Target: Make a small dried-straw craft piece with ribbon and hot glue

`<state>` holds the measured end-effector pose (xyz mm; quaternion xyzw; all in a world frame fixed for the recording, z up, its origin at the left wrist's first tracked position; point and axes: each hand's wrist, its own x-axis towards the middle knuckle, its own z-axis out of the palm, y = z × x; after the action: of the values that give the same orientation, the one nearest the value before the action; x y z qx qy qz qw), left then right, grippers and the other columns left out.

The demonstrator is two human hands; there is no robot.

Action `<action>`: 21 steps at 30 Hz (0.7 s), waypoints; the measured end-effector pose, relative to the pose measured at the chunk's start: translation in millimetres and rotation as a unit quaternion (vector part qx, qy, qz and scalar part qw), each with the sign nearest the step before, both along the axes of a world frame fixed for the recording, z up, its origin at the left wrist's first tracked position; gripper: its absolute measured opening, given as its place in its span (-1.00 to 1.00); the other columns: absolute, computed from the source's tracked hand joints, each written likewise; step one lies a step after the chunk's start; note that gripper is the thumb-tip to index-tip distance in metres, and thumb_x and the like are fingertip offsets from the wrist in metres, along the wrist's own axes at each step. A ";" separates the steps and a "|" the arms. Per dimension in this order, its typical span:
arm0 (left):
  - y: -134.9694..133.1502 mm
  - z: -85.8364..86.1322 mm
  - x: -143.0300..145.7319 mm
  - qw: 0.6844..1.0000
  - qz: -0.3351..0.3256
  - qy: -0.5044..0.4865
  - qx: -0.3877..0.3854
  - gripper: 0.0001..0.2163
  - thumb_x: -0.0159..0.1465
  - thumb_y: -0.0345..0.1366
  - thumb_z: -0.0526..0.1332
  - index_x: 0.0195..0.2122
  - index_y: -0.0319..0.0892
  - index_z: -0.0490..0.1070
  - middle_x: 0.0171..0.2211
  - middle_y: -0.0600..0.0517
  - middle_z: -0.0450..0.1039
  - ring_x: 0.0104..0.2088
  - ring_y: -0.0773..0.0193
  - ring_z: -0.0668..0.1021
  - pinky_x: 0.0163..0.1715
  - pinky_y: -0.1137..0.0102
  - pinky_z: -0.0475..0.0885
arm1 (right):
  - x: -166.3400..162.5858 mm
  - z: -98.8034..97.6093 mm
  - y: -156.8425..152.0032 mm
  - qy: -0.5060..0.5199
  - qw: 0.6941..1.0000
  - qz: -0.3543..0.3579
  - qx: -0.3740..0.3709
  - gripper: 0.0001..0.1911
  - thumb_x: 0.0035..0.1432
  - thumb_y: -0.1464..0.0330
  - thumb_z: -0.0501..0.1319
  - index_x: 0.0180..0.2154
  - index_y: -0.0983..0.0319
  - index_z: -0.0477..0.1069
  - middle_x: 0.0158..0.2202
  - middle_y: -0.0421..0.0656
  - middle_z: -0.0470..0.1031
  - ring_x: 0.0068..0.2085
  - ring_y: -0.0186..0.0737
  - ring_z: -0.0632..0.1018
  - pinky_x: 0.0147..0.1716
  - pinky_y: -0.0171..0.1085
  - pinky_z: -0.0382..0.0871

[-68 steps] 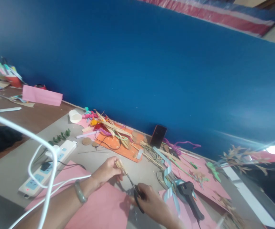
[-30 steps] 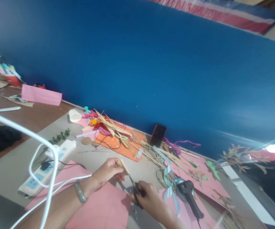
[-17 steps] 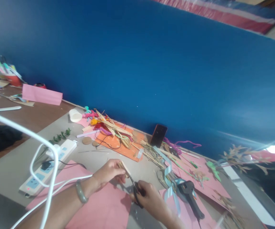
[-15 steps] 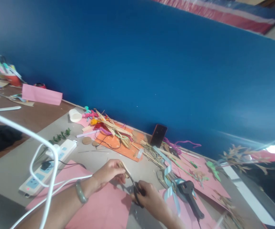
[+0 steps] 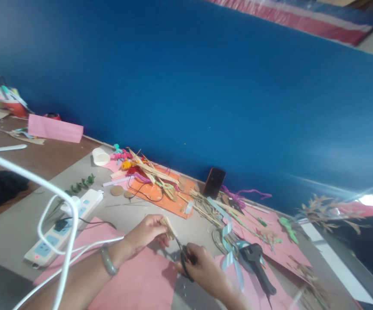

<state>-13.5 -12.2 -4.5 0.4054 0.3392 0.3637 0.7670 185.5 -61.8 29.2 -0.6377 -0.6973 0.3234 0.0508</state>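
My left hand [image 5: 149, 232], with a bangle [image 5: 109, 259] at its wrist, pinches a small pale tan piece [image 5: 168, 227] that looks like dry husk or straw. My right hand [image 5: 199, 265] grips a pair of dark-handled scissors [image 5: 186, 258], the fingers through the handles. The blades point up and left and meet the lower edge of the tan piece; whether they are cutting through it I cannot tell. Both hands are above the grey table, beside a pink sheet of paper [image 5: 141, 280].
A glue gun [image 5: 257, 267] and light blue ribbon [image 5: 228, 241] lie right of my hands. A phone [image 5: 214, 183] leans against the blue partition [image 5: 189, 86]. Leftward are a power strip [image 5: 63, 228] and a looping white cable [image 5: 73, 215]. Craft scraps cover orange card [image 5: 147, 193].
The view has shifted very slightly. Both hands keep almost the same pose, with the scissors still at the tan piece.
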 end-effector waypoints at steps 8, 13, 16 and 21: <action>-1.1 4.3 -2.9 1.000 -0.005 0.001 -0.008 -0.79 0.11 -0.19 0.28 -0.40 -0.26 0.44 -0.50 -0.01 0.51 -0.57 0.34 0.53 -0.59 0.50 0.38 | 3.0 -2.9 0.8 0.042 0.998 -0.033 -0.024 -0.69 -0.07 0.32 0.19 -0.62 0.19 0.05 -0.64 -0.36 0.06 -0.53 -0.40 0.10 -0.59 -0.39 -0.05; -0.7 5.3 -2.3 1.000 -0.003 0.002 -0.014 -0.81 0.12 -0.21 0.28 -0.42 -0.25 0.42 -0.51 0.01 0.51 -0.59 0.36 0.51 -0.59 0.51 0.38 | 5.9 -9.8 0.5 0.029 0.999 -0.024 0.011 -0.68 -0.08 0.31 0.22 -0.62 0.20 0.06 -0.64 -0.36 0.07 -0.53 -0.40 0.12 -0.58 -0.38 -0.06; -0.8 6.8 -2.1 1.000 -0.006 0.000 -0.017 -0.82 0.11 -0.22 0.28 -0.42 -0.25 0.42 -0.50 0.01 0.50 -0.58 0.36 0.52 -0.60 0.51 0.39 | 4.4 -14.2 0.1 0.027 0.999 -0.010 0.025 -0.69 -0.05 0.32 0.20 -0.62 0.21 0.06 -0.65 -0.36 0.05 -0.54 -0.41 0.09 -0.58 -0.37 -0.08; -1.3 6.6 -2.0 1.000 -0.015 0.006 -0.024 -0.81 0.08 -0.22 0.28 -0.40 -0.26 0.43 -0.49 0.01 0.50 -0.59 0.36 0.52 -0.61 0.51 0.39 | 1.5 -19.2 1.0 0.039 0.998 0.005 0.038 -0.70 -0.05 0.34 0.20 -0.61 0.20 0.05 -0.66 -0.37 0.04 -0.54 -0.41 0.09 -0.58 -0.38 -0.09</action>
<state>-15.5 -13.5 2.1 0.3936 0.3463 0.3419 0.7799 187.0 -60.8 10.1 -0.6185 -0.7098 0.3218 0.1008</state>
